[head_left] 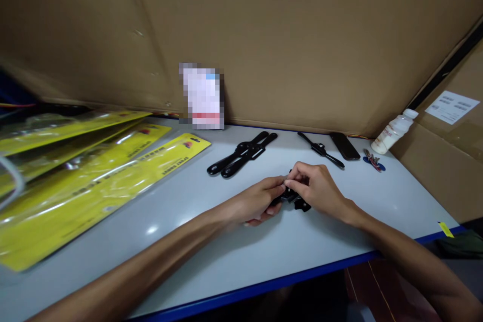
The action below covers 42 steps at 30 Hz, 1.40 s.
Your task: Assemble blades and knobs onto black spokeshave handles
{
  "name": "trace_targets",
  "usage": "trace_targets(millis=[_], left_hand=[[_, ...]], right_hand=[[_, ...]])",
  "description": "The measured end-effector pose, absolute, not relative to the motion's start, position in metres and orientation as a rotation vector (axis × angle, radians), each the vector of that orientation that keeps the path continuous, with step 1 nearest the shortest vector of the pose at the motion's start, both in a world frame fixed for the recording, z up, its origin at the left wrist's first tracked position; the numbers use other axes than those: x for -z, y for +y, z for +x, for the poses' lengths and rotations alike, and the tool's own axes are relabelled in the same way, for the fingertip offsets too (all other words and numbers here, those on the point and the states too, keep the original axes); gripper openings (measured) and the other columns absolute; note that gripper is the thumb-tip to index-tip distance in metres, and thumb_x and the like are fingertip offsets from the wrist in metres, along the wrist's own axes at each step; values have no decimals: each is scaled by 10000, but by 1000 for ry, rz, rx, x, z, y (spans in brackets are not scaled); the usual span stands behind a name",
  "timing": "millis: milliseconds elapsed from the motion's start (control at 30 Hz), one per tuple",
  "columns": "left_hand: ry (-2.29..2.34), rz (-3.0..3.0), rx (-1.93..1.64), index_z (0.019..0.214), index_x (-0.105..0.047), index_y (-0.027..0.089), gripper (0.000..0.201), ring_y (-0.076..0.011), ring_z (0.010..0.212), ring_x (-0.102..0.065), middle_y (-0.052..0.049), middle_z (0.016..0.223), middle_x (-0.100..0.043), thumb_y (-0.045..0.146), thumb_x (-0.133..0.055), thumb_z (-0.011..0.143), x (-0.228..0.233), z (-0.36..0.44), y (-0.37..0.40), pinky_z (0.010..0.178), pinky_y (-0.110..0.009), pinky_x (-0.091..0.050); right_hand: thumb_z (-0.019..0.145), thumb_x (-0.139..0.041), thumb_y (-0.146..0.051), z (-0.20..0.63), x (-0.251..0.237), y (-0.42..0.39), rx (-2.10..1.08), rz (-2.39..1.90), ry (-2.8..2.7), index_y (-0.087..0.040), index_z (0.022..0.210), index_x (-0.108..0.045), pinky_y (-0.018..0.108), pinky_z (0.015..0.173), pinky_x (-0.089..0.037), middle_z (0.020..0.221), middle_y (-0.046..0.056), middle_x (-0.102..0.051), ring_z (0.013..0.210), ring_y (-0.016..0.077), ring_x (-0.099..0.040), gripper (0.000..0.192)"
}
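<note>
My left hand (260, 202) and my right hand (315, 187) meet over the middle of the grey table (211, 241). Both pinch a small black plastic part (298, 200) that rests on the table; my fingers hide most of it. Behind them lie a pair of black handle-shaped pieces (243, 153) clamped together, and a single thinner black piece (320, 150) further right.
Yellow packaging sleeves (86, 176) are stacked at the left. A dark phone (344, 146), a set of keys (373, 160) and a white bottle (394, 132) lie at the back right. Cardboard walls (287, 35) close the back and right sides. The blue table edge (302, 276) runs along the front.
</note>
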<state>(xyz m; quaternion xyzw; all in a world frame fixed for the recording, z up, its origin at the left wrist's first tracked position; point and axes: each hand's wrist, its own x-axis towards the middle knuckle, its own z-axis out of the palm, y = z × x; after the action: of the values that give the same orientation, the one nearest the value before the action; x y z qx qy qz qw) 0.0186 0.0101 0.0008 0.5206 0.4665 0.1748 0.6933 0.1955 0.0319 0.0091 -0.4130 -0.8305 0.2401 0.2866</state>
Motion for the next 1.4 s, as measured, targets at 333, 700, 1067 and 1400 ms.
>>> trace_targets(millis=[333,700,1067,1400], left_hand=[[1024,1066,-418,1016,-447,234,156,-54,379,-152,100,540,-356,303,-307,1017,-3,16,10,309,-149,-111],[1038,1113,-387,1082,-468,229,180,-58,377,-179,92,557,-370,327,-342,1000,-3,16,9,331,-155,-124],[1064,1179,-438,1111,-498,204,249,-54,341,-238,73,558,-483,361,-338,1002,-1,17,8,303,-158,-156],[1147,1256,-377,1152,-492,191,286,-64,304,-240,91,501,-459,350,-299,1014,0,20,7,280,-159,-166]], right_hand=[[964,-484,-211,202,4,37,152,-896,-2479,-179,756,-531,307,628,-333,759,46,-591,724,174,-482,216],[1021,-438,-264,208,0,49,-5,-714,-2620,-184,814,-548,299,674,-365,808,55,-607,759,179,-494,247],[1001,-486,-247,203,3,42,-121,-930,-2472,-183,793,-578,297,702,-376,776,38,-624,759,174,-514,236],[1018,-424,-231,202,5,38,88,-1015,-2518,-166,805,-601,309,666,-345,795,70,-632,779,194,-491,283]])
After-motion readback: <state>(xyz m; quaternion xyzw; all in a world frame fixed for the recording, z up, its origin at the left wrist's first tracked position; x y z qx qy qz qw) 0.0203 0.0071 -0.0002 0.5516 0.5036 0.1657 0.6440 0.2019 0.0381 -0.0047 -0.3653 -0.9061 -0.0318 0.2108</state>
